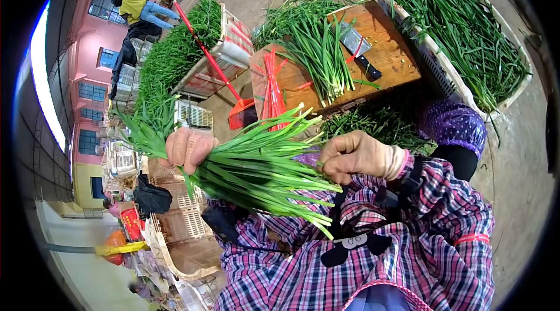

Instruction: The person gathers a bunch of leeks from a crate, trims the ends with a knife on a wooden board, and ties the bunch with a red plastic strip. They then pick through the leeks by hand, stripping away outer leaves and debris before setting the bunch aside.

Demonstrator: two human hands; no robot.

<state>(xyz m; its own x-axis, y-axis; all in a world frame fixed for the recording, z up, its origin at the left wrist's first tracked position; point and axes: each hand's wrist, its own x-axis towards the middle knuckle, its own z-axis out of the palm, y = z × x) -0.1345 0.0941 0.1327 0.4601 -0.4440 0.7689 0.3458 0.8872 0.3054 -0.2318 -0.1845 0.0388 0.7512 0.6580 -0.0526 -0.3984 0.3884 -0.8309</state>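
My left hand is wrapped round a thick bunch of Chinese chives, gripping it near the leafy end. The pale cut stem ends fan out to the right, in front of my chest. Close to those ends, my right hand has thumb and fingers pinched together; what lies between them is too small to make out. Beyond the bunch, more chives rest on a wooden board, with a black-handled cleaver beside them. Red plastic ties hang over the board's left side.
A white crate heaped with chives stands at the right, another crate at the left. A red long-handled dustpan stands between crate and board. Loose leaves lie below the board. At upper left a person in a yellow jacket bends over.
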